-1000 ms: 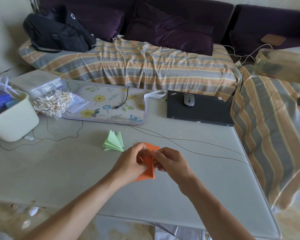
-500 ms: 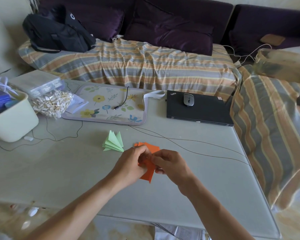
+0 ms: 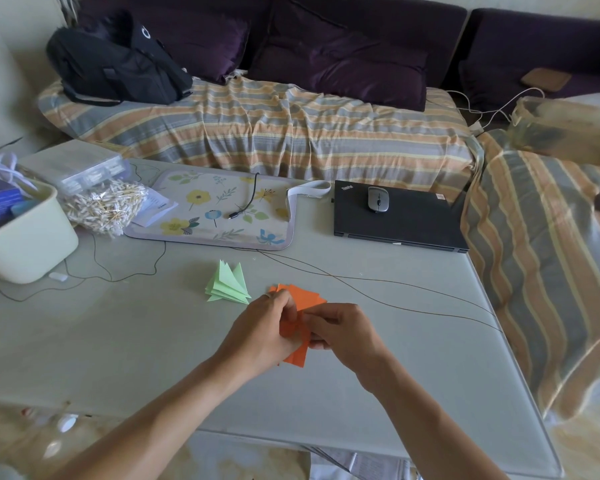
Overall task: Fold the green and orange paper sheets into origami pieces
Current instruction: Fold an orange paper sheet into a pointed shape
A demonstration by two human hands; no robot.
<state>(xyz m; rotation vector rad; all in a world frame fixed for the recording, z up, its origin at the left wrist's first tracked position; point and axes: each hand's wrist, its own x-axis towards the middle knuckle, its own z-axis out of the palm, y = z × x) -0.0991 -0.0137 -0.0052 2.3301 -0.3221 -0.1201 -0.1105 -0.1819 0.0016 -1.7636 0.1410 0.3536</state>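
Head view: pale table before a striped sofa; left hand and right hand pinch orange paper.

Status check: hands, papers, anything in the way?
Both hands, left and right, pinch the orange paper. Green piece folded, lying beside. Thin cable just behind, not touching.

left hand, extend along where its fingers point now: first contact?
The left hand points up and right, already pinching the orange paper. Just past that lie the right hand's fingers, then the thin cable on the table; depth uncertain.
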